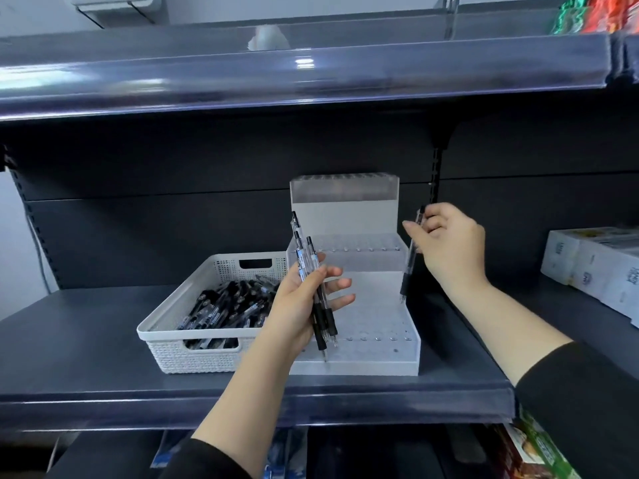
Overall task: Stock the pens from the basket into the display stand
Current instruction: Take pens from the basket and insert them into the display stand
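A white perforated basket on the dark shelf holds several black-and-clear pens. To its right stands a frosted, stepped display stand with rows of holes, all without pens. My left hand grips a bunch of three pens, upright with tips down, in front of the stand's left side. My right hand pinches a single pen near its top, hanging tip-down just off the stand's right edge, level with the middle step.
The dark shelf has an upper shelf overhanging it. White boxes sit at the right of the shelf. Coloured packages lie on the level below.
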### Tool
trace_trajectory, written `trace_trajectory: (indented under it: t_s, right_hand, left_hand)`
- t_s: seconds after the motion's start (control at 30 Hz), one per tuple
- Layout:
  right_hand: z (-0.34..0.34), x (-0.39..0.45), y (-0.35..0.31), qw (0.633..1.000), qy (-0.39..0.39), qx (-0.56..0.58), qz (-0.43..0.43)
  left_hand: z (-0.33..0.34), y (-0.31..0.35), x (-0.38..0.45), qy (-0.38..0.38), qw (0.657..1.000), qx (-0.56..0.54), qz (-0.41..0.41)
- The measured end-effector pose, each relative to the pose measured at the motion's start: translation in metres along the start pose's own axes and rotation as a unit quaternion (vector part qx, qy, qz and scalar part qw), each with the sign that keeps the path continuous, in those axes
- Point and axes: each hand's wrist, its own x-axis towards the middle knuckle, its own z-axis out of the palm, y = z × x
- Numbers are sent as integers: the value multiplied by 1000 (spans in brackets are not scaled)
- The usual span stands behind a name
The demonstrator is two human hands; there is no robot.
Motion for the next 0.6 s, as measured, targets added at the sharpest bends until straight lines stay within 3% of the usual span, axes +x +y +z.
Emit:
trace_trajectory:
  t_s: [0.43,0.6]
  right_hand:
    - [14,-13,22,998,-13,-59,-18]
    - [12,-20,24,994,-51,-96,-20]
  left_hand:
    - [-5,-11,1,15,999,-23,-18]
    - [-6,-13,1,21,999,-33,-20]
